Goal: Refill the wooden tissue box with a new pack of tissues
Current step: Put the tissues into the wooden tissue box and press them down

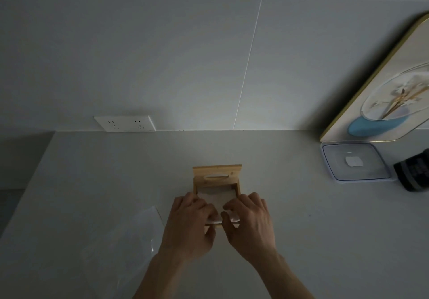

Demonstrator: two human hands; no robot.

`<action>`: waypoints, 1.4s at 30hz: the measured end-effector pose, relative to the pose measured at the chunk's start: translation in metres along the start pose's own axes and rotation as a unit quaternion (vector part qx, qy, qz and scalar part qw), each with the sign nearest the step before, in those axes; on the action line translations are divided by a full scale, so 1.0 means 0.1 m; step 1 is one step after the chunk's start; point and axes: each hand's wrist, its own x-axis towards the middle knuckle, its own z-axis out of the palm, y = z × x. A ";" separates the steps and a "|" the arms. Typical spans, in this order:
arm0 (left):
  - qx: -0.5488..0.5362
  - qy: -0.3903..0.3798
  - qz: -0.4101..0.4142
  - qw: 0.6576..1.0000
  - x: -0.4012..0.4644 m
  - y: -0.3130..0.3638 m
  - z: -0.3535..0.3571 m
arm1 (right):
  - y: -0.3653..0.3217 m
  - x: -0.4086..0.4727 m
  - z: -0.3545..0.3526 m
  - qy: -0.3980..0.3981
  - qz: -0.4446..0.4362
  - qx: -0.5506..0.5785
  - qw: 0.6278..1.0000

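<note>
The wooden tissue box [238, 188] stands open on the counter, its lid [217, 173] with an oval slot tipped up at the far end. A white stack of tissues [218, 196] lies inside it, with its near end sticking up over the box's front edge. My left hand [191, 224] and my right hand [249, 223] rest on the near end of the stack, fingers curled down over it and thumbs under its front edge. The near part of the box is hidden by my hands.
A crumpled clear plastic wrapper [130, 240] lies on the counter to the left. At the back right are a clear lidded container [355, 160], a dark jar [415, 173] and a framed picture [383, 85] leaning on the wall. A double socket [125, 123] sits on the wall.
</note>
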 end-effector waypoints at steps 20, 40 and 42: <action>0.075 -0.060 -0.049 0.994 0.33 0.10 -0.06 | 0.03 0.06 0.01 -0.102 -0.025 -0.082 0.991; 0.122 -0.062 -0.153 0.979 0.34 0.08 0.16 | -0.12 0.25 0.13 -0.169 -0.012 -0.170 0.971; 0.119 -0.072 -0.139 0.980 0.36 0.05 0.20 | -0.10 0.27 0.16 -0.173 -0.016 -0.172 0.970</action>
